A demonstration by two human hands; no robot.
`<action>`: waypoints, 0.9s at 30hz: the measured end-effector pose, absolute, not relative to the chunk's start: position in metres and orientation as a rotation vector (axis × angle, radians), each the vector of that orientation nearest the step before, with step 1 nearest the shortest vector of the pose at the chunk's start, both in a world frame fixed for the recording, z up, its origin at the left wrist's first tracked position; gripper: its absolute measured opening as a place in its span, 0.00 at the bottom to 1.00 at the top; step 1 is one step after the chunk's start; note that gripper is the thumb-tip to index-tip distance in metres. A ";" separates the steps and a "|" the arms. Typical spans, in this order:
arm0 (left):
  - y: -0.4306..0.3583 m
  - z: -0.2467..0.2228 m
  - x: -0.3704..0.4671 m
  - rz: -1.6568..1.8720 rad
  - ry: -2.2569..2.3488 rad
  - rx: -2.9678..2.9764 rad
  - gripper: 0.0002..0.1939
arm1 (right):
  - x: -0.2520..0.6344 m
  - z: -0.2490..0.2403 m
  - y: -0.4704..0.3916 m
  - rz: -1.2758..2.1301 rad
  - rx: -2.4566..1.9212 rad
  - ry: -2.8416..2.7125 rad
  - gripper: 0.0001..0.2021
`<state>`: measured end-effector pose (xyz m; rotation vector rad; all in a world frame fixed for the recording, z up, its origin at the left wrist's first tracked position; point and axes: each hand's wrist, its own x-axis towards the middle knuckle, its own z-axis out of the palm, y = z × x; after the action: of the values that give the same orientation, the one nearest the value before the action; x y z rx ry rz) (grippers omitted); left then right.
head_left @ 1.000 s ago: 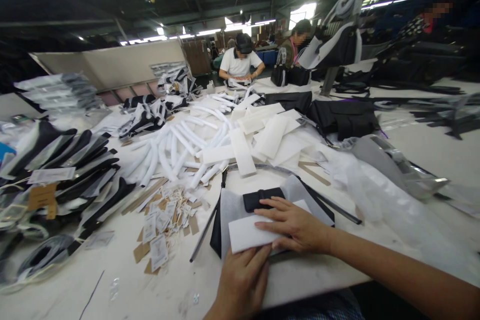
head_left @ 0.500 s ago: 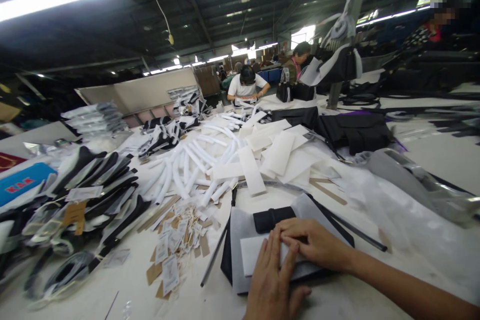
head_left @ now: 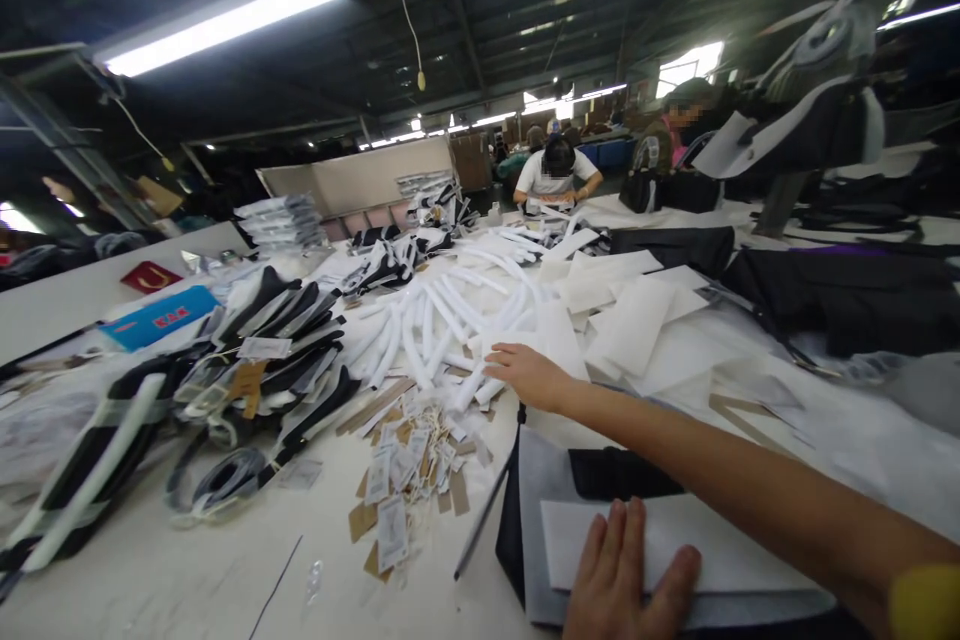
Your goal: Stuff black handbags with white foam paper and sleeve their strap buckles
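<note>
My left hand (head_left: pixel 626 570) lies flat with fingers stretched on a white foam sheet (head_left: pixel 720 535). The sheet rests on the pale-wrapped front of a black handbag (head_left: pixel 508 520), below its dark strap tab (head_left: pixel 622 472). My right hand (head_left: pixel 529 375) reaches forward across the bag, its fingers extended over the near edge of the pile of white foam tubes (head_left: pixel 420 325). Its fingertips are close to the tubes; whether they touch cannot be made out. White foam sheets (head_left: pixel 637 320) lie loose just beyond it. My right forearm hides part of the bag.
Paper tags with strings (head_left: pixel 394 530) lie left of the bag. Farther left are wrapped black straps (head_left: pixel 292 350) and a blue box (head_left: pixel 161 318). Black bags (head_left: pixel 840 290) lie at right. A person in a white shirt (head_left: pixel 556 175) works across the table.
My right hand has left the foam sheet on the bag and moved forward and left to the foam tubes. My left hand stays on the sheet. The view has swung left.
</note>
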<state>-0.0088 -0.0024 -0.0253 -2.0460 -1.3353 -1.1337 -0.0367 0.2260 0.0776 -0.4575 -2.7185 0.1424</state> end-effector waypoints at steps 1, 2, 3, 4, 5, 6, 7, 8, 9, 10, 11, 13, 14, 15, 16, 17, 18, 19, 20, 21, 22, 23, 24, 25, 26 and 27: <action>-0.001 -0.027 -0.007 -1.160 -1.331 -2.021 0.19 | -0.054 0.072 0.233 0.107 -0.450 -2.730 0.23; 0.002 -0.029 -0.004 -1.194 -1.330 -1.982 0.17 | -0.069 0.067 0.238 0.077 -0.450 -2.735 0.22; 0.004 -0.032 -0.001 -1.237 -1.337 -1.927 0.15 | -0.081 0.063 0.242 0.053 -0.451 -2.735 0.20; 0.007 -0.036 0.002 -1.281 -1.341 -1.863 0.14 | -0.091 0.059 0.245 0.036 -0.448 -2.730 0.17; 0.010 -0.040 0.006 -1.319 -1.346 -1.801 0.13 | -0.098 0.057 0.246 0.025 -0.438 -2.720 0.14; 0.013 -0.046 0.009 -1.344 -1.345 -1.752 0.13 | -0.102 0.057 0.247 0.022 -0.422 -2.703 0.11; 0.015 -0.053 0.012 -1.353 -1.344 -1.719 0.13 | -0.104 0.060 0.247 0.024 -0.402 -2.678 0.09; 0.017 -0.059 0.014 -1.337 -1.344 -1.713 0.14 | -0.104 0.065 0.247 0.031 -0.381 -2.642 0.09; 0.018 -0.065 0.015 -1.298 -1.347 -1.730 0.14 | -0.102 0.073 0.246 0.043 -0.367 -2.595 0.09; 0.019 -0.069 0.016 -1.241 -1.355 -1.768 0.14 | -0.098 0.084 0.245 0.060 -0.365 -2.537 0.09; 0.018 -0.072 0.016 -1.188 -1.367 -1.812 0.14 | -0.093 0.098 0.243 0.080 -0.377 -2.466 0.10; 0.015 -0.071 0.013 -1.142 -1.394 -1.877 0.16 | -0.077 0.129 0.237 0.127 -0.439 -2.301 0.13; 0.013 -0.068 0.010 -1.154 -1.409 -1.891 0.17 | -0.068 0.144 0.233 0.146 -0.476 -2.222 0.15; 0.011 -0.063 0.007 -1.175 -1.412 -1.909 0.18 | -0.058 0.158 0.228 0.181 -0.503 -2.155 0.16; 0.008 -0.057 0.004 -1.193 -1.401 -1.940 0.19 | -0.047 0.168 0.222 0.253 -0.513 -2.097 0.17; 0.005 -0.050 0.000 -1.205 -1.386 -1.982 0.20 | -0.038 0.175 0.216 0.359 -0.519 -2.051 0.18; 0.003 -0.043 -0.004 -1.199 -1.371 -2.038 0.20 | -0.029 0.177 0.210 0.479 -0.524 -2.020 0.18; 0.000 -0.037 -0.007 -1.183 -1.369 -2.093 0.21 | -0.022 0.174 0.204 0.597 -0.533 -2.003 0.18; -0.003 -0.031 -0.011 -1.154 -1.375 -2.146 0.21 | -0.016 0.166 0.198 0.697 -0.545 -2.004 0.19; -0.006 -0.025 -0.014 -1.110 -1.396 -2.194 0.22 | -0.013 0.155 0.193 0.766 -0.557 -2.034 0.19; -0.009 -0.021 -0.017 -1.050 -1.417 -2.244 0.23 | -0.010 0.143 0.188 0.800 -0.562 -2.091 0.18; -0.011 -0.017 -0.020 -0.974 -1.426 -2.305 0.25 | -0.009 0.130 0.184 0.824 -0.553 -2.152 0.16; -0.013 -0.014 -0.022 -0.902 -1.427 -2.362 0.27 | -0.008 0.120 0.181 0.850 -0.533 -2.208 0.13; -0.014 -0.011 -0.024 -0.843 -1.423 -2.409 0.28 | -0.006 0.114 0.179 0.874 -0.513 -2.246 0.11; -0.015 -0.009 -0.026 -0.795 -1.420 -2.444 0.30 | -0.003 0.113 0.177 0.885 -0.504 -2.262 0.11; -0.015 -0.008 -0.027 -0.755 -1.423 -2.469 0.30 | 0.003 0.117 0.175 0.887 -0.507 -2.253 0.12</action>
<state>-0.0267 -0.0149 -0.0076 -2.4689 -1.4231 -0.7548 0.0026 0.1748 0.1166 -0.5068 -2.2530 0.8873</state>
